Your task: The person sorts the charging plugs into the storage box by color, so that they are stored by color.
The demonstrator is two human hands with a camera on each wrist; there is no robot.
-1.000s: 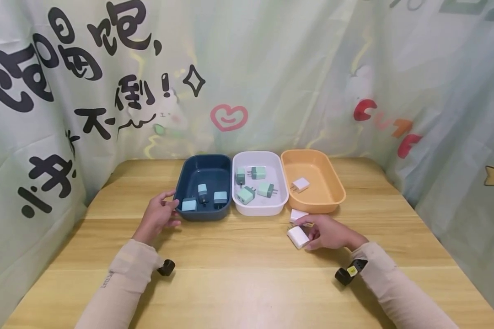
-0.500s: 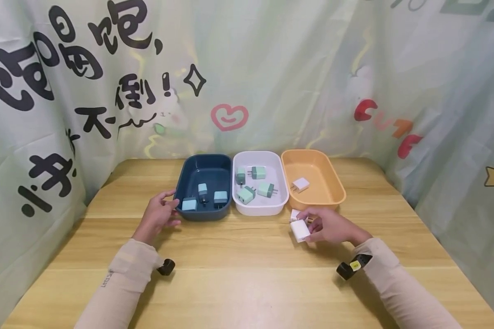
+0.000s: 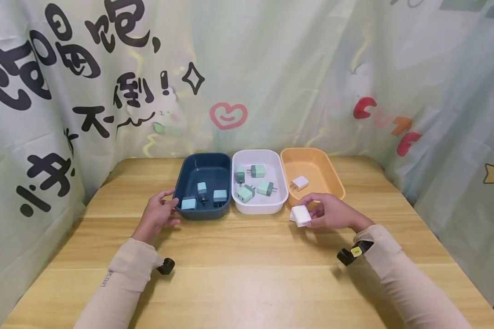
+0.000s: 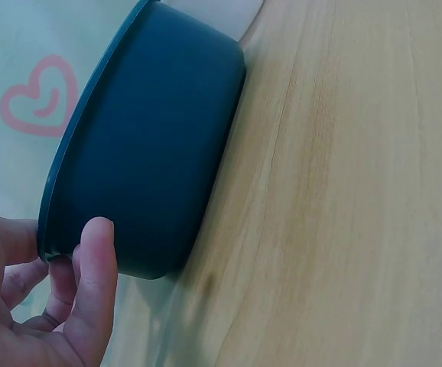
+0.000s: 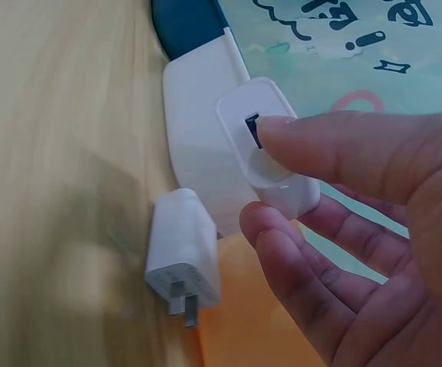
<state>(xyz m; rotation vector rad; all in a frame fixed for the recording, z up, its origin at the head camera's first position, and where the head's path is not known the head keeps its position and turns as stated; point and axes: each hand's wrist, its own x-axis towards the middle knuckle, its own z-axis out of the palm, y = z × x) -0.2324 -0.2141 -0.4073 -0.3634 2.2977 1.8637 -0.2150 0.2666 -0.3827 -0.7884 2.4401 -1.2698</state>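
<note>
My right hand [image 3: 331, 211] pinches a white charger plug [image 3: 301, 214] between thumb and fingers, just in front of the orange tray [image 3: 323, 176]. In the right wrist view the thumb lies over the dark port of the held charger plug [image 5: 271, 172]. A second white charger plug [image 5: 183, 245], prongs showing, rests on the table beside the trays; in the head view the held one mostly covers it. Another white charger plug [image 3: 300, 183] lies in the orange tray. My left hand [image 3: 156, 214] grips the near left corner of the dark blue tray [image 4: 144, 138] at its rim.
Several pale blue plugs [image 3: 220, 197] lie in the dark blue tray. Between the outer trays stands a white tray [image 3: 259, 209] with several mint green plugs [image 3: 245, 193]. A printed curtain [image 3: 271, 82] hangs behind the wooden table [image 3: 247, 274].
The right hand has lifted its white charger plug off the table and moved it away from me toward the orange tray, over the second plug. The left hand has stayed on the blue tray.
</note>
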